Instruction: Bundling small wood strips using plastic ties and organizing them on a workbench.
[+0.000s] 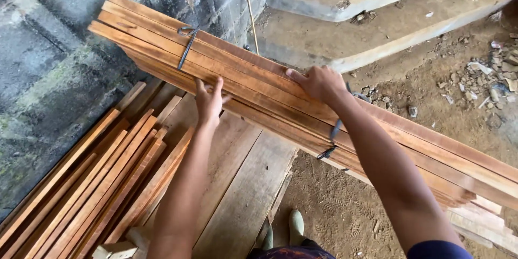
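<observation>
A long bundle of reddish wooden planks (253, 83), tied with dark straps (187, 47), runs from upper left to lower right at chest height. My left hand (209, 102) grips the bundle's lower edge from underneath, fingers curled over the planks. My right hand (319, 82) lies on top of the bundle near its middle, fingers wrapped over the upper planks. A second strap (333, 139) hangs just below my right forearm.
Loose thin slats (91, 189) lean against the grey block wall (48, 65) at left, beside wide boards (243, 194). Concrete steps (377, 16) rise at the back. Rubble (496, 75) litters the dirt floor at right. A thin stick (250, 11) leans on the wall.
</observation>
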